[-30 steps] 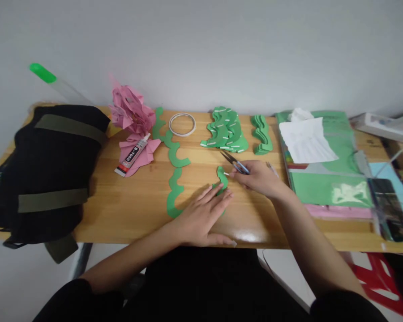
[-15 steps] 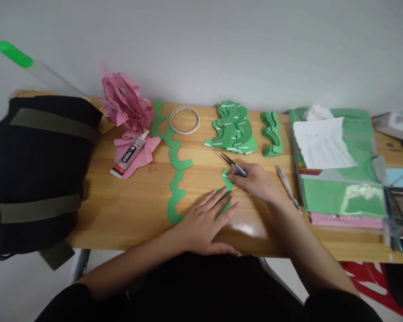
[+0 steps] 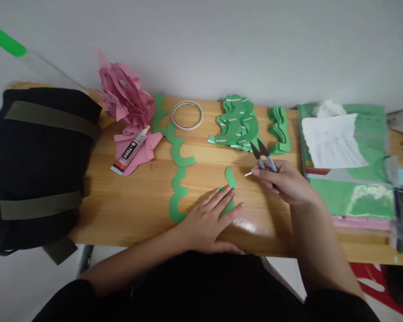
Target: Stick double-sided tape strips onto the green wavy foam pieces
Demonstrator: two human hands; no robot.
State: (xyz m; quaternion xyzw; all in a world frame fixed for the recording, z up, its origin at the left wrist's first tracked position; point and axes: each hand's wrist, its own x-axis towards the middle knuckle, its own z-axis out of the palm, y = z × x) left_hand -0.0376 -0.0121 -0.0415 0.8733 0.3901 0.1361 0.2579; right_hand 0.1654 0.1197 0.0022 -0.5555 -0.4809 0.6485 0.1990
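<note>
My left hand (image 3: 206, 219) lies flat with its fingers spread, pressing on a green wavy cutout (image 3: 230, 177) whose upper end sticks out past the fingertips. My right hand (image 3: 285, 181) is closed around blue-handled thread snips (image 3: 263, 156), their dark blades apart and pointing up and away. A small white strip (image 3: 248, 174), perhaps tape backing, is pinched at its fingertips. Left of my left hand, more wavy green pieces (image 3: 178, 197) lie in a line. Farther back is a pile of green cutouts (image 3: 237, 123) with white strips on them.
A tape roll (image 3: 173, 117) and a second green stack (image 3: 280, 129) lie along the back. Toward the left are a B-7000 glue tube (image 3: 129, 152), crumpled pink paper (image 3: 126, 96) and a black bag (image 3: 43, 170). Green packets (image 3: 366, 192) under white paper (image 3: 334, 141) occupy the right.
My right hand has moved right, away from the cutout, with the snips and the white strip. The white strip no longer shows on the cutout's end. My left hand stays put.
</note>
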